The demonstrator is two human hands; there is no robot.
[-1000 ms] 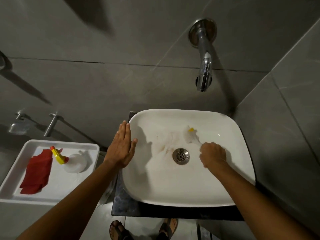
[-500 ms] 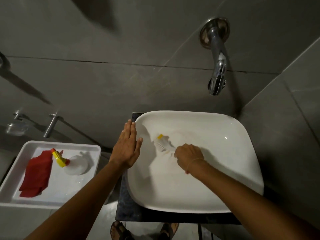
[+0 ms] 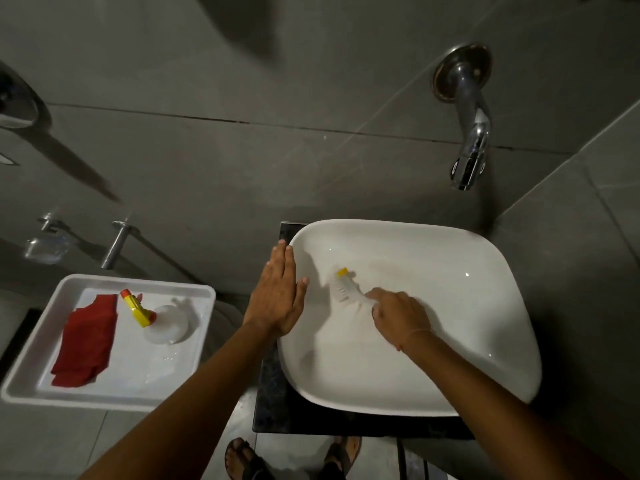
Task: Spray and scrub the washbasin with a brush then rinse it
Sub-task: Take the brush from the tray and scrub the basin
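Head view — white brush [image 3: 346, 289], yellow-tipped, bristles against washbasin [image 3: 450, 271].

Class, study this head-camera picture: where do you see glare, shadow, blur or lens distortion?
Head view: dim overall; small glare specks on the washbasin rim and shine on the tap; the left hand casts a shadow into the bowl; the brush looks motion-blurred; wide-angle bending curves the wall joints.
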